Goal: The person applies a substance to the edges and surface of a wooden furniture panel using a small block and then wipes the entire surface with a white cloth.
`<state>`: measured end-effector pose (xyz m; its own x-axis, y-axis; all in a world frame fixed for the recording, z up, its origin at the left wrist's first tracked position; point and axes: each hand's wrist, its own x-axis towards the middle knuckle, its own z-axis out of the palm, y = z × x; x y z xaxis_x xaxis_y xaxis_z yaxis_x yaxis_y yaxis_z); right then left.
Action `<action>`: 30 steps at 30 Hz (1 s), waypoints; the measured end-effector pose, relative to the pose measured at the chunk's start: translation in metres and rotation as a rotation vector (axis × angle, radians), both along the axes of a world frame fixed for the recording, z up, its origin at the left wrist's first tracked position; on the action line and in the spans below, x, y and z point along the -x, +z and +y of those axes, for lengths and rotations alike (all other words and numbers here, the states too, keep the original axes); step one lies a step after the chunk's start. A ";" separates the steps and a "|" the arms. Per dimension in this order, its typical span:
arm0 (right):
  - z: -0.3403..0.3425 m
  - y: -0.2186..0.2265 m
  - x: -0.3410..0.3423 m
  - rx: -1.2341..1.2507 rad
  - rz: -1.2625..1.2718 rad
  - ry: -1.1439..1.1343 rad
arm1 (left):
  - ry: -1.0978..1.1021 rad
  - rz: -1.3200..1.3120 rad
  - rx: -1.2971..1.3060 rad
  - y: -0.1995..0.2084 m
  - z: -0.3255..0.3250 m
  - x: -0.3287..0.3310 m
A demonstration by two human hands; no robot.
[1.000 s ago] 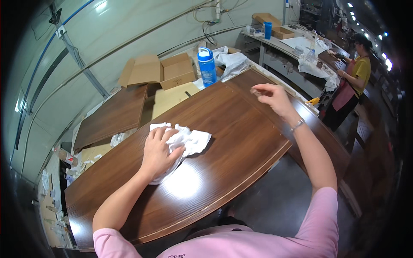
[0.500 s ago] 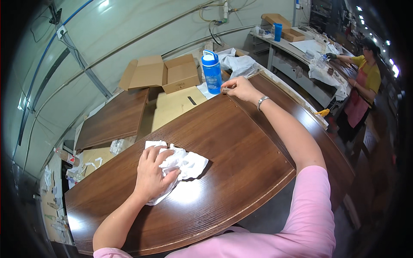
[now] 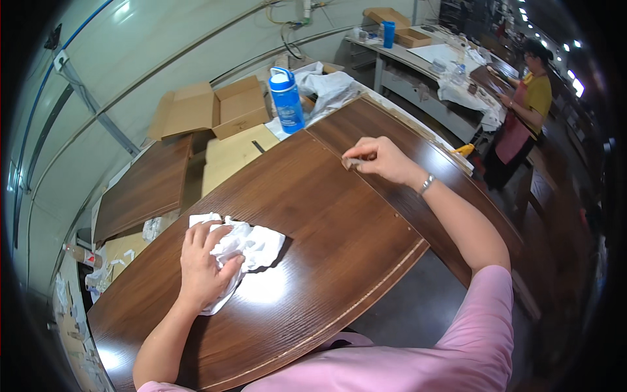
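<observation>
Left hand (image 3: 201, 264) is laid flat on a crumpled white cloth (image 3: 245, 248), fingers curled loosely into it, and the cloth is pressed onto the dark wood panel (image 3: 313, 215). Cloth is located at the panel's left-centre, with the glossy patch just beside it.

Right hand (image 3: 382, 159) is stretched to the panel's far edge, fingers pinched shut on a small pale piece (image 3: 351, 163); what it is cannot be told. The seam with the second dark panel (image 3: 392, 127) is touched there.

Containers: a blue bottle (image 3: 287, 99) with white cap is stood upright beyond the panel, cap closed, contents not visible. An open cardboard box (image 3: 225, 108) is set to its left, flaps spread, interior seen bare. A white bag (image 3: 330, 86) is bunched beside the bottle.
</observation>
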<state>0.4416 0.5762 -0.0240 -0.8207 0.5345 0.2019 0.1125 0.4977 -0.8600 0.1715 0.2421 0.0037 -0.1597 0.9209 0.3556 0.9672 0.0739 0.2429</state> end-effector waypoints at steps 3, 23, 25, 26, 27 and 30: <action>-0.036 0.009 -0.044 0.052 -0.009 -0.001 | -0.011 -0.003 -0.012 0.001 -0.003 0.000; -0.166 0.027 -0.223 0.046 0.423 -0.562 | -1.044 -0.208 -0.026 -0.012 0.135 -0.231; -0.170 0.025 -0.231 0.079 0.511 -0.567 | -1.317 -0.356 0.180 -0.007 0.103 -0.255; -0.173 0.023 -0.232 0.080 0.512 -0.628 | -1.325 -0.386 0.122 -0.002 0.094 -0.253; -0.179 0.021 -0.235 0.081 0.512 -0.698 | -1.340 -0.420 0.067 0.009 0.086 -0.247; -0.194 0.002 -0.220 0.042 0.351 -0.742 | -0.929 -0.459 -0.137 0.025 0.113 -0.173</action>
